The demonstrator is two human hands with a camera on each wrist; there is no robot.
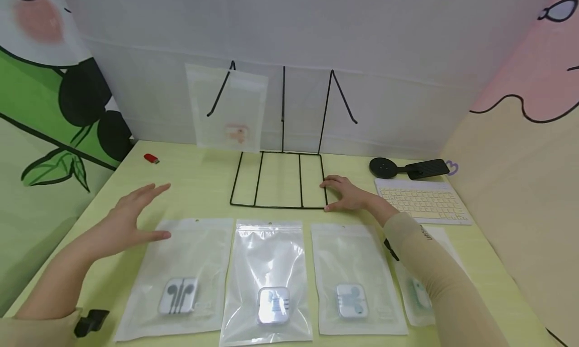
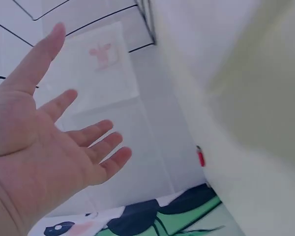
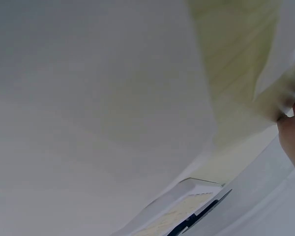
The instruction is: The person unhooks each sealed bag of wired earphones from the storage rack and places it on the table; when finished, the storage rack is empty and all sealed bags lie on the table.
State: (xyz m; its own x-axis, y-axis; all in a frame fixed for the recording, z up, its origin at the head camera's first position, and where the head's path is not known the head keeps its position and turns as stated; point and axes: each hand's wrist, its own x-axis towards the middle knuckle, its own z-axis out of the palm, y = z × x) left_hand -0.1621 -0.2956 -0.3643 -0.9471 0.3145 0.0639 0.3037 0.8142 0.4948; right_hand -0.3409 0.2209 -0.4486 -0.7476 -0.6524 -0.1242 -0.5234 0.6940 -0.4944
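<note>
A black wire rack [image 1: 278, 207] with upright hooks stands at the back of the table. My right hand [image 1: 346, 194] is at the right side of its base, fingertips curled over the side wire and thumb by the front corner; the right wrist view catches only part of that hand. A frosted bag [image 1: 205, 106] with a small reddish item inside hangs on the left hook. Apart from everything, my left hand [image 1: 122, 226] hovers over the table's left side, fingers spread. Below it and to its right lies a zip bag [image 1: 203, 251] with boxed earphones [image 1: 178, 296].
A shiny bag [image 1: 267, 256] and a frosted bag [image 1: 344, 256], each holding an earphone case, lie along the front. Another bag [image 1: 418, 312] is partly under my right forearm. A white keyboard [image 1: 420, 201], a black stand [image 1: 384, 168] and a red USB stick [image 1: 151, 158] lie farther back.
</note>
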